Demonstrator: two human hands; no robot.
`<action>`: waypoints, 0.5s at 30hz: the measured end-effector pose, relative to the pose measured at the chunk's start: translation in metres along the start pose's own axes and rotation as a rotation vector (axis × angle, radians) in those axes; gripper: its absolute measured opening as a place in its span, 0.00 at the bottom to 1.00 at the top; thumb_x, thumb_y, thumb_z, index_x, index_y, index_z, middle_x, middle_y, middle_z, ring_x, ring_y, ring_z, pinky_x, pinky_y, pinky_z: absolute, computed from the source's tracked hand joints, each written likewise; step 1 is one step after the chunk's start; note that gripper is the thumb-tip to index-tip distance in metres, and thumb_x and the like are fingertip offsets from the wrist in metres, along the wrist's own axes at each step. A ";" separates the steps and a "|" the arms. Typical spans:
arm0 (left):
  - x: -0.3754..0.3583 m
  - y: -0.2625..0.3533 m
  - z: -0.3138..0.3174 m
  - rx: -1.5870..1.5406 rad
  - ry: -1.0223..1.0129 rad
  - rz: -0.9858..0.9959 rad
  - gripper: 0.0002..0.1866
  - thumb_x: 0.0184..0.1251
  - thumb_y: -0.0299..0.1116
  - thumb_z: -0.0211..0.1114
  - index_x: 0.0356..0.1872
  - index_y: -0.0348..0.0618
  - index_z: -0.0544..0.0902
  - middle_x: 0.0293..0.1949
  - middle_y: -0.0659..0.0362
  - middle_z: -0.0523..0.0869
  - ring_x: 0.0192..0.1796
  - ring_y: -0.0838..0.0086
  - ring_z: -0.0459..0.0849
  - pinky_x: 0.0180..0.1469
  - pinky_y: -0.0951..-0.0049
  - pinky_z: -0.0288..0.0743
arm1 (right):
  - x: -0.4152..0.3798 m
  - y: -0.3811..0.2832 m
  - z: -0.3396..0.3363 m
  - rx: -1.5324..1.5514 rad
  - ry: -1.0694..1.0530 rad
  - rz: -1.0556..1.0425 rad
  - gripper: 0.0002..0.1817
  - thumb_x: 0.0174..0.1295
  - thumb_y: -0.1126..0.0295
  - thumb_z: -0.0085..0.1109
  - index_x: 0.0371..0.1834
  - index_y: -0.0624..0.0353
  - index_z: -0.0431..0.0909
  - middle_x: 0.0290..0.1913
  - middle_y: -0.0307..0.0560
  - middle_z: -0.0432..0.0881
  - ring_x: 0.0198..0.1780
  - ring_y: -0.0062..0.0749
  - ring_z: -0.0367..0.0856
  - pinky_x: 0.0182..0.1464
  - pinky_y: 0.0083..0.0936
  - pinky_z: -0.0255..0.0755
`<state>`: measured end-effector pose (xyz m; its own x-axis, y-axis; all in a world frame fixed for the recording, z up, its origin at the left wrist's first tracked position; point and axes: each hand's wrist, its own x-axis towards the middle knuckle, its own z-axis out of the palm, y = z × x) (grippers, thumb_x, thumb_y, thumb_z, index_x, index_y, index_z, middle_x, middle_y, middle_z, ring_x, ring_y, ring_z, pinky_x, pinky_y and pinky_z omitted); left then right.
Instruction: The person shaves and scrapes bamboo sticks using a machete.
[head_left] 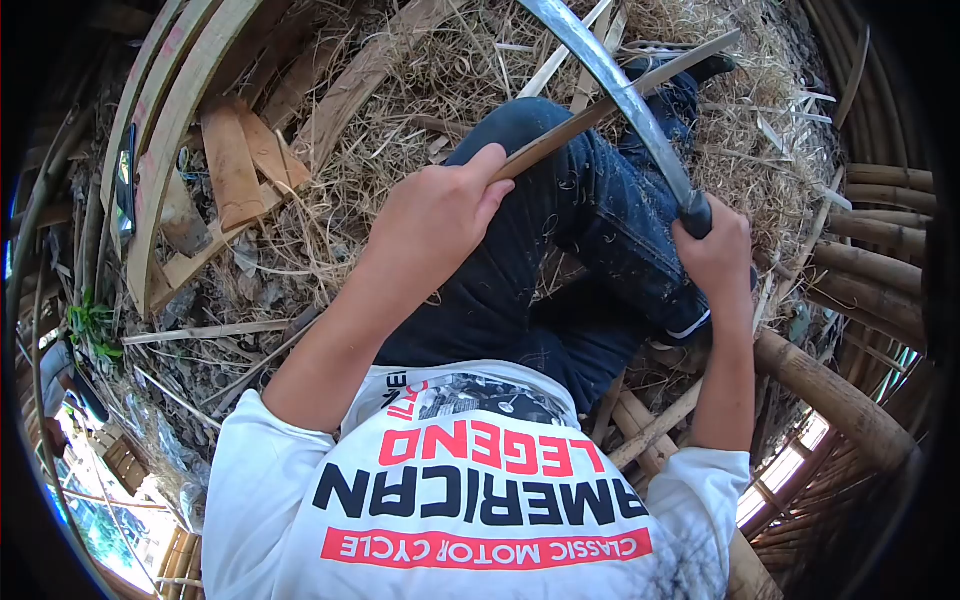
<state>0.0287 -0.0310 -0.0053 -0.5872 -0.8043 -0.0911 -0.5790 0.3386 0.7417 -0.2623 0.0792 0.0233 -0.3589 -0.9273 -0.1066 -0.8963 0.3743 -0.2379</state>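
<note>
My left hand (435,215) is closed around the near end of a thin bamboo strip (565,133), thumb along its side. The strip slants away to the upper right, over my raised knee (520,125) in dark jeans. In my right hand (718,250) is the dark handle of a machete (655,140), its fingers wrapped round it. The long grey blade looks curved in this view and runs up and left to the top edge of the frame. Partway along, the blade crosses over the strip.
Dry shavings (430,90) cover the ground around my legs. Curved-looking wooden slats (165,150) and short brown wood pieces (230,165) lie at left. Thick bamboo poles (835,400) line the right side. A small green plant (90,322) grows at far left.
</note>
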 end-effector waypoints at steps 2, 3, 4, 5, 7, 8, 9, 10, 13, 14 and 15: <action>-0.002 0.000 0.002 -0.010 0.000 -0.010 0.13 0.73 0.39 0.63 0.38 0.41 0.72 0.23 0.41 0.79 0.31 0.41 0.80 0.31 0.48 0.69 | -0.005 -0.011 0.002 0.072 -0.005 0.011 0.11 0.51 0.66 0.67 0.32 0.62 0.80 0.27 0.61 0.83 0.35 0.62 0.83 0.39 0.47 0.75; -0.002 0.000 0.003 0.010 0.000 -0.006 0.12 0.73 0.38 0.63 0.38 0.41 0.73 0.23 0.41 0.79 0.32 0.41 0.81 0.32 0.48 0.70 | -0.008 -0.017 0.005 0.147 -0.013 0.026 0.11 0.51 0.66 0.67 0.32 0.62 0.80 0.27 0.62 0.82 0.34 0.61 0.83 0.38 0.46 0.76; -0.002 0.000 0.004 0.031 -0.002 -0.002 0.12 0.73 0.38 0.63 0.39 0.40 0.74 0.24 0.41 0.80 0.32 0.41 0.81 0.32 0.48 0.71 | -0.010 -0.022 0.010 0.155 -0.018 0.014 0.11 0.50 0.67 0.68 0.31 0.62 0.80 0.27 0.62 0.82 0.33 0.62 0.83 0.38 0.46 0.76; -0.002 0.000 0.003 0.035 -0.004 0.000 0.12 0.73 0.38 0.63 0.39 0.40 0.74 0.24 0.41 0.80 0.32 0.41 0.81 0.32 0.48 0.71 | -0.012 -0.030 0.012 0.159 -0.016 0.017 0.11 0.50 0.67 0.68 0.31 0.62 0.80 0.27 0.62 0.82 0.33 0.62 0.83 0.38 0.46 0.76; -0.001 0.002 0.003 0.031 -0.013 -0.004 0.10 0.72 0.36 0.63 0.42 0.41 0.76 0.25 0.41 0.82 0.34 0.41 0.82 0.33 0.49 0.72 | -0.015 -0.048 0.015 0.196 -0.075 -0.098 0.12 0.50 0.66 0.68 0.31 0.62 0.79 0.27 0.62 0.82 0.34 0.61 0.83 0.38 0.47 0.76; 0.000 0.001 0.004 0.031 -0.018 -0.001 0.10 0.72 0.36 0.63 0.42 0.41 0.76 0.25 0.41 0.82 0.34 0.41 0.82 0.33 0.49 0.72 | -0.014 -0.053 0.018 0.145 -0.084 -0.146 0.13 0.49 0.65 0.69 0.31 0.62 0.80 0.27 0.62 0.83 0.35 0.61 0.83 0.39 0.48 0.76; 0.000 -0.002 0.004 0.038 -0.017 -0.007 0.10 0.73 0.38 0.62 0.43 0.42 0.77 0.25 0.42 0.83 0.33 0.42 0.84 0.33 0.48 0.75 | -0.011 -0.055 0.022 0.146 -0.085 -0.140 0.13 0.49 0.65 0.69 0.31 0.62 0.80 0.27 0.62 0.83 0.35 0.61 0.83 0.39 0.48 0.76; 0.000 -0.004 0.005 0.045 -0.017 -0.014 0.10 0.73 0.40 0.61 0.43 0.44 0.77 0.25 0.42 0.84 0.32 0.43 0.85 0.33 0.47 0.77 | -0.008 -0.056 0.028 0.139 -0.090 -0.143 0.13 0.49 0.64 0.70 0.31 0.61 0.80 0.28 0.62 0.83 0.35 0.61 0.83 0.39 0.48 0.77; 0.001 -0.008 0.005 0.002 0.011 0.025 0.10 0.73 0.39 0.61 0.41 0.43 0.77 0.25 0.41 0.83 0.32 0.43 0.84 0.33 0.47 0.77 | -0.002 -0.052 0.034 0.133 -0.102 -0.159 0.13 0.50 0.63 0.70 0.31 0.61 0.81 0.28 0.62 0.83 0.35 0.61 0.83 0.41 0.49 0.77; 0.002 -0.008 0.006 0.001 0.010 0.023 0.10 0.73 0.39 0.61 0.41 0.43 0.77 0.25 0.41 0.83 0.32 0.43 0.84 0.33 0.47 0.77 | -0.001 -0.052 0.032 0.109 -0.111 -0.147 0.13 0.50 0.63 0.69 0.31 0.61 0.81 0.29 0.62 0.83 0.36 0.61 0.84 0.41 0.49 0.77; 0.002 -0.008 0.006 -0.010 0.015 0.030 0.10 0.73 0.39 0.62 0.41 0.42 0.77 0.24 0.41 0.83 0.32 0.42 0.84 0.33 0.47 0.76 | 0.000 -0.051 0.031 0.086 -0.120 -0.136 0.12 0.51 0.63 0.69 0.31 0.61 0.81 0.29 0.63 0.83 0.36 0.61 0.84 0.41 0.49 0.77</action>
<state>0.0289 -0.0323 -0.0158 -0.5957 -0.8010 -0.0589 -0.5556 0.3581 0.7504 -0.2083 0.0602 0.0060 -0.1978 -0.9633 -0.1814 -0.9070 0.2500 -0.3388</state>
